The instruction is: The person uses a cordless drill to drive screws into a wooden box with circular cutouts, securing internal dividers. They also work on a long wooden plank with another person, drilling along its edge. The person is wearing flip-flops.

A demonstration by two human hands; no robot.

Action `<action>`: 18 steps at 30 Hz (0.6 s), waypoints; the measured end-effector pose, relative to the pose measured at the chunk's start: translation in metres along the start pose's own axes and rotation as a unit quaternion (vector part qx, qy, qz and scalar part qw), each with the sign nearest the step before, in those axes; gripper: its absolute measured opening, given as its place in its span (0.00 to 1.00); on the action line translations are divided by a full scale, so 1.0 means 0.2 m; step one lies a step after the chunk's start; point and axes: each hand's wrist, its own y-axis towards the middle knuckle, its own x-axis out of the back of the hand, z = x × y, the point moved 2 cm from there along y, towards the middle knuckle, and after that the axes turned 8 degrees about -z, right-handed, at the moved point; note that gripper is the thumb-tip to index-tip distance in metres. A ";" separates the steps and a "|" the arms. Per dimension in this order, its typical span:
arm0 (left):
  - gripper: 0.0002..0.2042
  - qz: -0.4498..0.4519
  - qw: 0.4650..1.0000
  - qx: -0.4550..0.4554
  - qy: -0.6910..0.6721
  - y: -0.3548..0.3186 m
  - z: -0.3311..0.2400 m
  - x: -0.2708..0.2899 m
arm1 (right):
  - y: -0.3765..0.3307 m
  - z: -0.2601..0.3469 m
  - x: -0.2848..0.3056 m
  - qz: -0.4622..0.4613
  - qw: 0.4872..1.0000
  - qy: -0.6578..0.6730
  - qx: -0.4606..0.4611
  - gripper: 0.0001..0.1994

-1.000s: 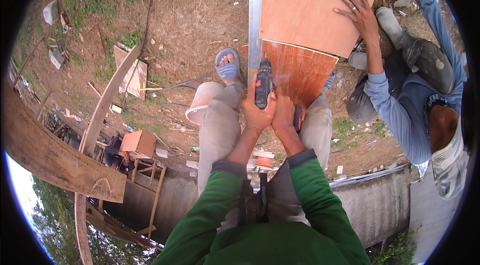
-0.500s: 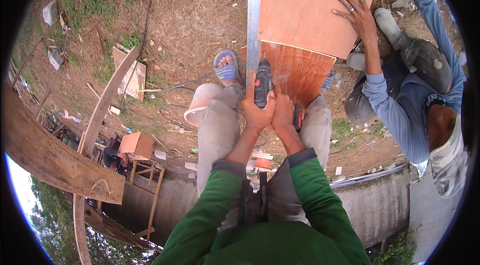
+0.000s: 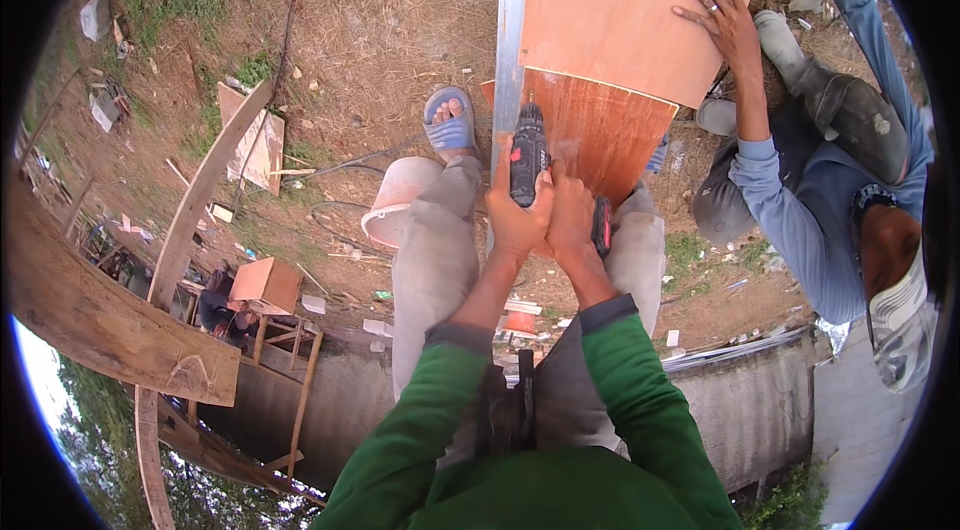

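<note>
A black cordless drill (image 3: pixel 528 158) with red marks lies between my two hands, its chuck pointing away from me. My left hand (image 3: pixel 517 218) is closed around the drill's body from the left. On the other side, my right hand (image 3: pixel 570 215) grips the drill near its handle, and the red-and-black battery (image 3: pixel 602 226) shows beside it. The drill's tip is over the reddish-brown board (image 3: pixel 600 135), close to a long silver metal bar (image 3: pixel 511 25); whether it touches cannot be made out. A paler plywood sheet (image 3: pixel 635 15) overlaps the board's far part.
At the right, a crouching person in blue sleeves rests a hand (image 3: pixel 728 22) on the plywood. A whitish bucket (image 3: pixel 392 205) stands by my left leg. Curved planks (image 3: pixel 110 315) lie at the left, with a cable (image 3: pixel 292 25) and wood offcuts across the dry ground.
The view has shifted slightly. Both my hands keep their hold on the drill, and its tip stays by the metal bar. The other person's hand remains on the plywood.
</note>
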 end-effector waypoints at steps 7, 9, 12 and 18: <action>0.31 -0.021 1.000 -0.015 0.017 -0.01 -0.07 -0.06 | 0.04 0.01 0.10 -0.003 0.999 -0.032 0.035 0.14; 0.30 -0.034 0.999 -0.008 -0.018 -0.01 -0.10 -0.08 | 0.06 0.02 0.13 -0.008 0.998 -0.031 0.046 0.14; 0.36 -0.032 0.999 0.016 -0.017 0.01 -0.11 -0.09 | 0.05 0.01 0.16 -0.005 0.999 -0.018 0.045 0.14; 0.32 -0.036 0.993 -0.044 0.102 0.01 -0.19 -0.10 | 0.04 0.00 0.19 0.005 1.000 0.013 0.024 0.14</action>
